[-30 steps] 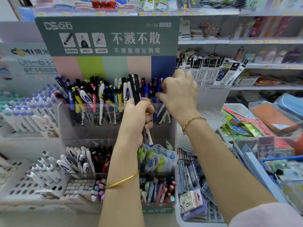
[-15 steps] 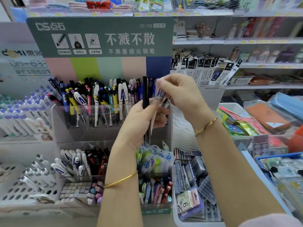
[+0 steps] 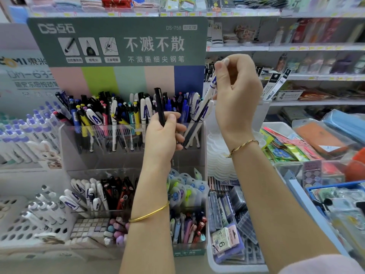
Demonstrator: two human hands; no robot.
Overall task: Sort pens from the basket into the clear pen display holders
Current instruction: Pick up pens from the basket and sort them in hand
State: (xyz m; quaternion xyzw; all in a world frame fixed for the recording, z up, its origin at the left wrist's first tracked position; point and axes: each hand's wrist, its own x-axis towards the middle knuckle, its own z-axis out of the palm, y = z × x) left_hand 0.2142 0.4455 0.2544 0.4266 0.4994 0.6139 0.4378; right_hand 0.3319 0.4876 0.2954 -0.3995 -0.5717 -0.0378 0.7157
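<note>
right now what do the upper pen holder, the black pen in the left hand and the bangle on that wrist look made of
Upper pen holder: clear glossy plastic, likely acrylic; pens show through its wall. Black pen, gripped by the left hand: probably matte plastic, no glare. Bangle: polished yellow metal, gold-coloured, with a bright highlight; the actual metal cannot be told.

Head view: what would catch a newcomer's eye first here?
Two hands meet mid-frame: the left hand grips a black pen upright, and the right hand pinches a white-and-blue pen higher up. Behind them, a clear tiered holder crammed with pens stands under a green sign with pastel stripes.
</note>
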